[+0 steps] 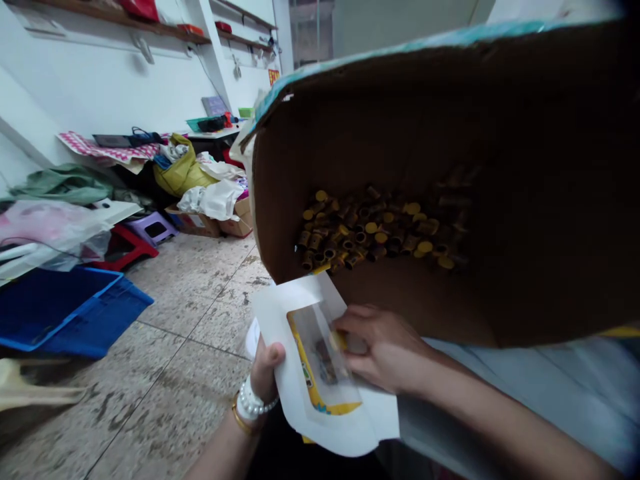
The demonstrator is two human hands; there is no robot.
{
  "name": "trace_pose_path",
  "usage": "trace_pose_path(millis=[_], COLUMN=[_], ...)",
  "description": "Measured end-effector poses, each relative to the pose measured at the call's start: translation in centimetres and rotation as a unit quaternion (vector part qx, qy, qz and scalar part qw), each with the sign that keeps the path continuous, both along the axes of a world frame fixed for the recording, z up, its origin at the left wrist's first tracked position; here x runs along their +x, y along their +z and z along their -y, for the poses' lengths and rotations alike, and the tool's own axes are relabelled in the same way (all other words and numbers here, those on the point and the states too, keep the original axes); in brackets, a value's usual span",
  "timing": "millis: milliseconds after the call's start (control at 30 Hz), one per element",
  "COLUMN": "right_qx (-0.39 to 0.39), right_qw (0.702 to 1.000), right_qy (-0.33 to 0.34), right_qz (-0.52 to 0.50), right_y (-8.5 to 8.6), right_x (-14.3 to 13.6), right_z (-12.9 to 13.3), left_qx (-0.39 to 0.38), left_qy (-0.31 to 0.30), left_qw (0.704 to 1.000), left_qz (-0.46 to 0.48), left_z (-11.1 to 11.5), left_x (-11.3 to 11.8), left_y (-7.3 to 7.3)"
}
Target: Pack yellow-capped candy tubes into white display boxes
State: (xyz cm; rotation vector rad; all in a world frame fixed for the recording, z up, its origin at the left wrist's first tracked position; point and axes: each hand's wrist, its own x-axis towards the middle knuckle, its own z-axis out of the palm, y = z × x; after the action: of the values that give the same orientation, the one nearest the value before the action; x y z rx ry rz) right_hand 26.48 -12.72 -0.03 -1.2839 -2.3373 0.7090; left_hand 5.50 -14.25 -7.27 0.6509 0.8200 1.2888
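Observation:
A white packaging box (pixel 287 373) with a clear window and a yellow printed inner side is tilted in front of me. My left hand (pixel 265 370), with a beaded bracelet on its wrist, grips the packaging's left edge with the thumb on top. At the window's right side, my right hand (pixel 383 347) has its fingers pinched around a small yellow piece, partly hidden by them. Some dark small items show blurred through the window. Just beyond, a large cardboard box (pixel 400 303) holds several small cylinders (pixel 360 233) with yellow round ends.
On the left floor stand a blue crate (pixel 120 310), a red stool (pixel 127 247) and a purple stool (pixel 153 229). Cloth and bags (pixel 185 167) are piled by the wall, near cartons (pixel 200 221). Shelves (pixel 125 20) run along the wall above.

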Motion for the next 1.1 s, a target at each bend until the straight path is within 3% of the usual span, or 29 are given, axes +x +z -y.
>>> trace_pose_path(millis=[100,200,300,400,467,533,633,733,867,967,1033,1100], right_qx=[0.032,0.103,0.1,0.057,0.031,0.003,-0.034,-0.009,0.09,0.081,0.097,0.131], right_qw=[0.999,0.987,0.973,0.974,0.976,0.982,0.996,0.985,0.99,0.985,0.99,0.991], right_qy=[-0.026,-0.125,-0.155,-0.155,-0.157,-0.142,-0.077,0.018,0.103,0.144,0.103,-0.035], right_qz=[-0.019,0.023,0.137,0.156,0.147,0.123,-0.036,-0.174,-0.025,0.038,0.001,0.021], right_y=[0.4,0.6,-1.1,-3.6,-4.3,-3.7,-1.2,1.2,1.7,1.0,0.4,-0.4], right_x=[1.1,2.5,3.0,2.9,3.2,3.9,4.6,3.3,-0.5,-1.6,-0.6,1.5], right_z=[-1.9,-5.7,-9.8,-12.1,-12.3,-11.8,-10.0,-7.5,-4.6,-4.5,-5.8,-7.8], left_qx=[0.01,0.018,0.035,0.042,0.045,0.048,0.049,0.045,0.017,-0.009,-0.011,-0.006], left_qy=[0.003,0.031,0.057,0.033,0.026,0.024,0.03,0.035,0.023,-0.007,-0.026,-0.033], left_qw=[1.0,0.999,0.998,0.998,0.998,0.998,0.998,0.998,0.999,0.999,0.996,0.992], left_qz=[0.007,0.006,0.011,0.024,0.025,0.023,0.019,0.011,0.013,0.043,0.082,0.12], left_z=[-0.3,-0.6,-0.8,-0.9,-0.8,-0.8,-0.8,-0.9,-0.7,-0.5,-0.5,-0.6], left_x=[-0.1,-0.4,-0.6,-0.6,-0.6,-0.4,-0.3,-0.5,-1.5,-2.2,-2.2,-2.0], left_y=[-0.5,-0.9,-1.0,-0.9,-0.8,-0.8,-0.8,-1.0,-2.3,-3.7,-4.5,-4.9])
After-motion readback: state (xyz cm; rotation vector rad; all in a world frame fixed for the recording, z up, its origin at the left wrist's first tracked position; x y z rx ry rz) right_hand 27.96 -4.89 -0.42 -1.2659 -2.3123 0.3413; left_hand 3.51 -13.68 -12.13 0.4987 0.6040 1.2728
